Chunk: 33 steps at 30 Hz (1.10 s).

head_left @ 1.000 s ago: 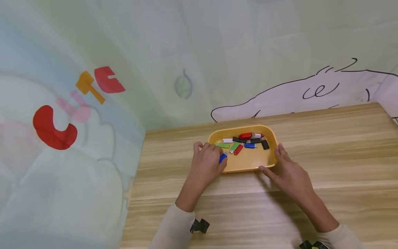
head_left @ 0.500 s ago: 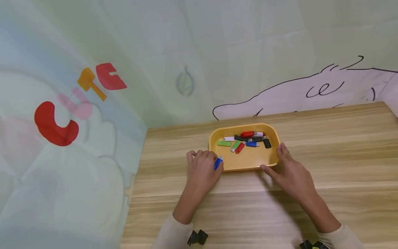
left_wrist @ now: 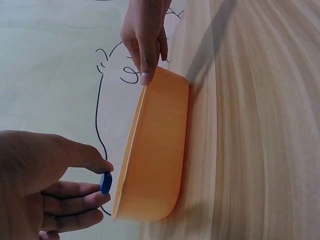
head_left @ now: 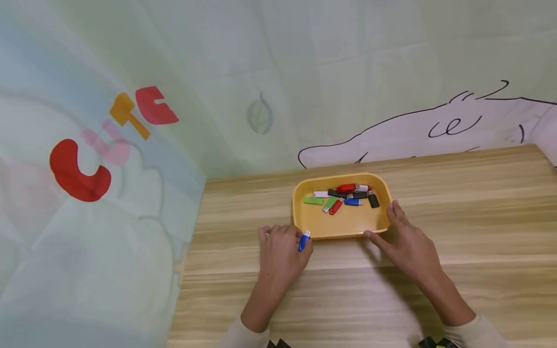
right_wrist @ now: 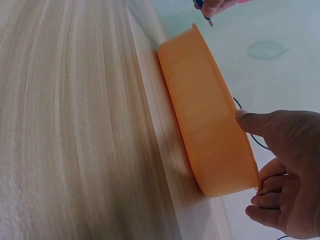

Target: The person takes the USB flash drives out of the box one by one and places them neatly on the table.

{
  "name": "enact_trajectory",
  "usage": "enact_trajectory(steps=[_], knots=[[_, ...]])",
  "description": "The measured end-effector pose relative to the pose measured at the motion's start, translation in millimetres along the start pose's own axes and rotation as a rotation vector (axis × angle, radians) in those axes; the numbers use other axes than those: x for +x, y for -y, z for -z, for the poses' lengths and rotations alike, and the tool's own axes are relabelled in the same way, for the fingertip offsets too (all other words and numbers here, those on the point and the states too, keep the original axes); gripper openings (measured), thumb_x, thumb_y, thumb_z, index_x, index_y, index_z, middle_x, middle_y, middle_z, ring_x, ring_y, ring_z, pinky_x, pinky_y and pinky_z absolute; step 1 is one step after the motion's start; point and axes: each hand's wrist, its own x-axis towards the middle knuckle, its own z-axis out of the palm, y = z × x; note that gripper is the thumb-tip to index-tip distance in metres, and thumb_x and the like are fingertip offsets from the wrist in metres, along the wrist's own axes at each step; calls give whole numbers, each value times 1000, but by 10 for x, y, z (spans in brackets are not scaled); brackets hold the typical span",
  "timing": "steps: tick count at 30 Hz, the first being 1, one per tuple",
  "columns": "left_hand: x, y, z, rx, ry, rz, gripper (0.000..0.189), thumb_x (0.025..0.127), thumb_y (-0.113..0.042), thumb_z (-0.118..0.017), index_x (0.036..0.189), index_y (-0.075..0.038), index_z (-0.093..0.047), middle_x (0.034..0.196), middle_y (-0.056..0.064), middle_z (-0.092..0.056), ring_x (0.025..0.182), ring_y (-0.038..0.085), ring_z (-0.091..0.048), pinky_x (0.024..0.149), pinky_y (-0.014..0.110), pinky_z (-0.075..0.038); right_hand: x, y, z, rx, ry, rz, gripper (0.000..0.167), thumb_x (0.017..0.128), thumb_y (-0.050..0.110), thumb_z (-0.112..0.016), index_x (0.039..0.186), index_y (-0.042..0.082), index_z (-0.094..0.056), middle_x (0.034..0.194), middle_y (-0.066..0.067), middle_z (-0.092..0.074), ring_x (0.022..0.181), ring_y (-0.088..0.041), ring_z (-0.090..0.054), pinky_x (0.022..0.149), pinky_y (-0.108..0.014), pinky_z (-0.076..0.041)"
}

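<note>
My left hand (head_left: pixel 280 253) pinches a blue USB stick (head_left: pixel 303 241) between thumb and fingers, its metal plug pointing up and away. It is just outside the front left corner of a yellow plastic tray (head_left: pixel 344 224). In the left wrist view the blue stick (left_wrist: pixel 105 183) shows beside the tray wall (left_wrist: pixel 157 150), above table height. My right hand (head_left: pixel 411 246) grips the tray's front right corner, thumb on the front rim and fingers at the right end. The right wrist view shows this right hand (right_wrist: pixel 295 165) at the rim.
Inside the tray several USB sticks lie loosely together toward the back: a green one (head_left: pixel 313 200), a red one (head_left: pixel 335 207), a blue one (head_left: pixel 353 202), a black one (head_left: pixel 373 200) and others. The wooden table (head_left: pixel 339 299) meets a printed cloth wall (head_left: pixel 322 96) behind and at left.
My left hand has drawn the blue USB stick out over the tray's front left corner toward me. The right hand has kept its place at the tray.
</note>
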Motion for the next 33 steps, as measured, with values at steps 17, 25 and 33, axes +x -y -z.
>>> enact_trajectory(steps=[17,25,33], knots=[[-179,52,-136,-18,-26,39,15,84,-22,-86,84,-11,-75,73,-2,-73,74,19,-66,95,51,-39,2,-15,-21,-1,-18,21,100,96,60,-71,160,-7,-33,169,-28,-27,124,-64,-55,75,-60,-58],[-219,55,-266,-3,35,92,17,85,-23,-83,79,-11,-73,68,-2,-69,70,18,-64,98,53,-39,5,-20,-1,5,5,23,99,97,58,-70,161,-7,-30,170,-28,-25,133,-63,-49,86,-67,-55],[-240,56,-404,54,50,89,22,85,-22,-83,73,-12,-67,64,-2,-64,67,19,-63,96,51,-40,-2,-19,5,10,19,16,100,97,58,-70,161,-7,-29,171,-27,-23,139,-61,-44,95,-69,-52]])
